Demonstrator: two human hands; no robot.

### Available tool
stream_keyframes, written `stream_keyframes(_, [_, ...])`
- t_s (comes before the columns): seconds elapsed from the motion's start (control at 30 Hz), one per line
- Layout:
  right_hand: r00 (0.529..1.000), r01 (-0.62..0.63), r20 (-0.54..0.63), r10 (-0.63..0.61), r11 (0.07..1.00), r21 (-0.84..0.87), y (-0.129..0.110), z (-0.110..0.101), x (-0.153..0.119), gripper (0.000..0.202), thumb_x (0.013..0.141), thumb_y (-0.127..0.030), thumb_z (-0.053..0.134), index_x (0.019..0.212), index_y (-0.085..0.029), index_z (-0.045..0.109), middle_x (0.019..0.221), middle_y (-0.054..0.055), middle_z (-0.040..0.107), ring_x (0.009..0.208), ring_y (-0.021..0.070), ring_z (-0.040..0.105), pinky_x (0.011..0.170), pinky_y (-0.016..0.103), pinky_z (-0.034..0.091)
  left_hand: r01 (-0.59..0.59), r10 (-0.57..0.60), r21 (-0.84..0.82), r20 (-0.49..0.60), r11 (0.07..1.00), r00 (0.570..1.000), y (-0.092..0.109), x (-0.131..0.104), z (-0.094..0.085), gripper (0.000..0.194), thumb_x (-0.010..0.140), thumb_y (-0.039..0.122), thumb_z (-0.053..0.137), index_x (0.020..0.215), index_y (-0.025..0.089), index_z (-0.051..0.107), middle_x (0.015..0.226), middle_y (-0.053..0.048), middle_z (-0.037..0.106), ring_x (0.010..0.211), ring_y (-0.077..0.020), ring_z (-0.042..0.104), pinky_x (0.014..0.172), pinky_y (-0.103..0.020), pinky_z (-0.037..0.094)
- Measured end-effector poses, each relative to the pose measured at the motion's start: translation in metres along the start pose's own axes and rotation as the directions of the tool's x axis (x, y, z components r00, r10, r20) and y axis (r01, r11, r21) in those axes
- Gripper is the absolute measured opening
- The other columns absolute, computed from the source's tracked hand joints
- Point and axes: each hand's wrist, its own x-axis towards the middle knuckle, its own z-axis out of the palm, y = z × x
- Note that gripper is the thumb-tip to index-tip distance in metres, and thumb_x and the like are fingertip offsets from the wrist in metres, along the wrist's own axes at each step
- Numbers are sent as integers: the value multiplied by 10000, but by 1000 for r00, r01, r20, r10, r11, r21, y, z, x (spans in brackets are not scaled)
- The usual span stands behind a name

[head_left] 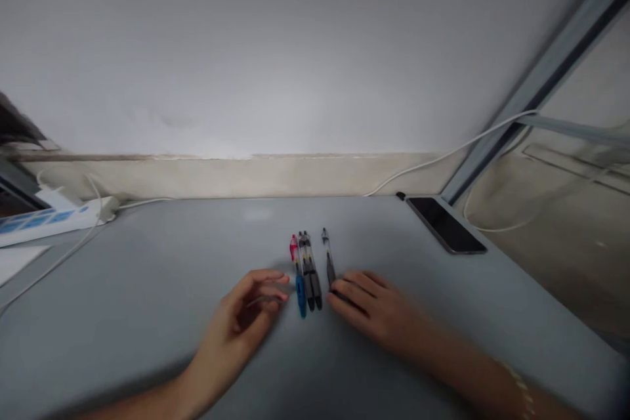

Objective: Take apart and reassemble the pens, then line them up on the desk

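Three pens lie side by side in front of me: one with a red top and blue grip (300, 295), a clear-barrelled pen with a dark grip (308, 285) and a similar dark-gripped pen (315, 289). Another black pen (329, 266) is set apart to their right, its lower end partly hidden at my fingertips. My right hand (367, 305) has its fingers closed on that end, low on the table. Just left of the blue grip, my left hand (249, 315) is curved with thumb and fingers apart, holding nothing.
A black phone (445, 224) lies by the grey table's (162, 256) right edge. At the left are a white power strip (54, 220) with blue sockets, a white cable and a white sheet (17, 262). A metal frame (492, 131) rises at the back right against the wall.
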Motion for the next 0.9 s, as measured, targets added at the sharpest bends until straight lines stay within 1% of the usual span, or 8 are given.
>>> stream_keyframes(0.2, [999,42,-10,-42,999,-20,1,1,5,322,1019,-33,410,1051,-99,724,854,106,769,779,238,680,759,397,554,-164,158,97,67,982,985,-4,-14,0,178,953,212,603,1077,284,709,966,-44,746,872,-178,707,795,-237,560])
stream_keyframes(0.43, [998,18,-68,-13,997,75,3,-5,7,393,1046,-62,360,946,-142,731,796,90,787,722,224,687,691,363,546,-149,141,134,69,980,988,-8,-19,-2,179,946,198,615,1054,301,714,951,-39,747,851,-180,706,750,-227,556])
stream_keyframes(0.57, [974,-138,-136,181,951,277,1,-17,-4,240,1014,-85,463,1050,-208,666,826,49,776,738,210,692,719,345,553,-164,156,109,75,980,985,-9,-19,-3,166,951,220,611,1064,299,703,911,-36,735,785,-172,693,698,-222,554])
stream_keyframes(0.63, [897,-294,-185,401,855,428,-2,-22,-14,227,929,-69,592,1036,-268,608,787,4,722,696,193,666,670,316,543,-162,155,95,79,982,985,-11,-19,-2,164,953,228,611,1083,289,691,899,-34,720,750,-162,672,665,-214,542])
stream_keyframes(0.67, [820,-363,-216,530,774,519,-3,-24,-19,255,904,-73,619,1023,-295,577,767,-21,684,659,177,644,629,293,530,-160,153,88,80,983,985,-12,-19,-2,165,957,225,606,1090,284,684,885,-29,709,733,-155,658,654,-209,533])
stream_keyframes(0.73, [556,-438,-215,803,503,745,-4,-27,-27,207,925,-126,599,968,-320,543,745,-50,626,602,147,586,555,246,485,-149,141,87,90,985,986,-13,-19,-3,186,968,210,585,1121,286,659,886,-21,690,730,-145,634,657,-201,521])
stream_keyframes(0.8, [380,-427,-72,922,245,870,-3,-27,-30,145,959,-196,560,878,-308,516,682,-65,583,544,133,544,496,221,458,-132,120,105,113,986,986,-13,-20,-3,250,972,183,560,1181,309,613,938,-17,673,746,-137,617,677,-202,517])
stream_keyframes(0.9, [277,-426,204,939,-71,902,-4,-25,-23,184,934,-230,592,784,-280,497,602,-73,560,481,120,539,434,196,443,-122,96,142,175,982,980,-11,-21,-4,408,938,136,559,1284,347,516,935,-5,634,723,-131,593,659,-200,507])
